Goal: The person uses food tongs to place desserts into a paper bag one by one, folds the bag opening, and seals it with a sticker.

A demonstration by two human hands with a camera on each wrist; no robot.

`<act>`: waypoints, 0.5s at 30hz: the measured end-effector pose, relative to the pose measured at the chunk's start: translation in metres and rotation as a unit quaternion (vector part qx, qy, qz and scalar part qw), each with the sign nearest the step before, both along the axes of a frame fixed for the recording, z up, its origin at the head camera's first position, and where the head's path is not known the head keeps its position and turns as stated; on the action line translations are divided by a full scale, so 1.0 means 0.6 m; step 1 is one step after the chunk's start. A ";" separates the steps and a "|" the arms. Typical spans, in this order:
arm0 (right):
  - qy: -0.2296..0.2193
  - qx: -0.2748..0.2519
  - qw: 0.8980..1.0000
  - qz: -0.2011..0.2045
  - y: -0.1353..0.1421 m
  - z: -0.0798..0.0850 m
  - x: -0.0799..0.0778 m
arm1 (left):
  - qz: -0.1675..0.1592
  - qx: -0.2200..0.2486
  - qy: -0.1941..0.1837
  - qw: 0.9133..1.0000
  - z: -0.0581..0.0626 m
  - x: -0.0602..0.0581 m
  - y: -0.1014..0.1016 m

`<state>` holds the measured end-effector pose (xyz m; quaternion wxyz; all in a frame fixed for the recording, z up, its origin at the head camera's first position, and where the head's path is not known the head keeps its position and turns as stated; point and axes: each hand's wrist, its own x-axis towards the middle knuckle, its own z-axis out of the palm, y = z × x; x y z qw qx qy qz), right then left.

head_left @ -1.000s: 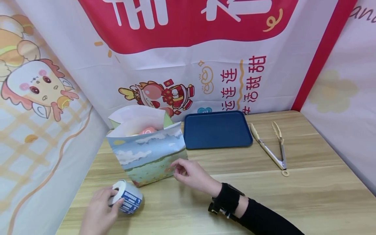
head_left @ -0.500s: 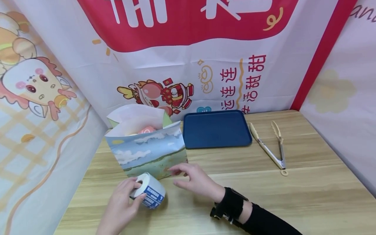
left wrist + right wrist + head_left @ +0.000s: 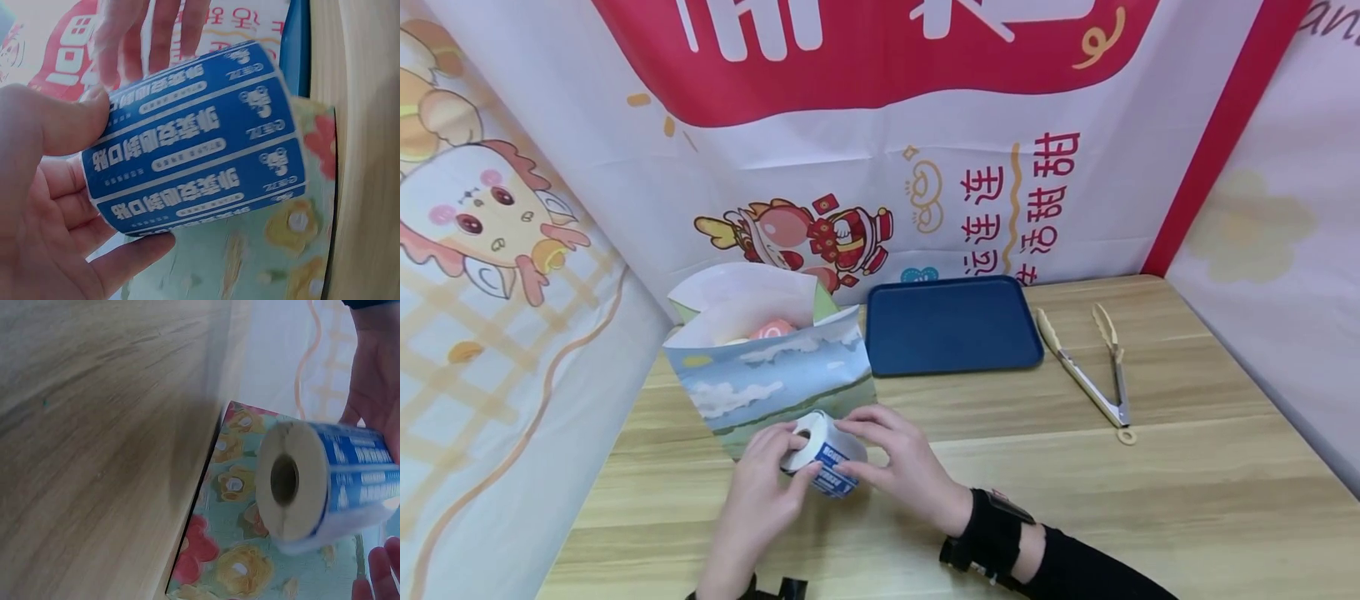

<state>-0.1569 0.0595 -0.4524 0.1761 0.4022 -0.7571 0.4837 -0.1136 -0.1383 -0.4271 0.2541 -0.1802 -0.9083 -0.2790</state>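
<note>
My left hand [image 3: 765, 483] holds a roll of blue-and-white sticker labels [image 3: 200, 137], thumb on its side and fingers around the left end. The roll is tilted in front of a paper bag [image 3: 775, 375] printed with sky and meadow. In the right wrist view the roll's far end shows its round core hole, and the left palm [image 3: 375, 387] is behind it. My right hand [image 3: 913, 467] reaches to the roll's right end, thumb and fingers spread on either side. Its fingers [image 3: 165, 31] look straight in the left wrist view.
The bag stands open at the top with a pinkish item [image 3: 772, 329] inside. A dark blue tray [image 3: 955, 325] lies to its right at the back of the wooden table [image 3: 1150, 517]. Metal tongs [image 3: 1097, 392] with beige tips lie spread beside the tray. Printed cloth hangs around the table.
My left hand has carried the label roll rightward and slightly up, in front of the bag. The right hand has stayed nearly in place, its fingers now spread around the roll's end.
</note>
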 end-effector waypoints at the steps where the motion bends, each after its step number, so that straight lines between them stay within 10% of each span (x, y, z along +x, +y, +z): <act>1: 0.007 0.001 1.000 -0.001 -0.001 -0.001 0.000 | -0.002 0.002 0.003 1.000 0.000 -0.002 0.004; 15: -0.010 -0.025 1.000 -0.010 0.004 -0.002 -0.006 | 0.007 0.025 -0.029 0.999 0.005 -0.005 0.039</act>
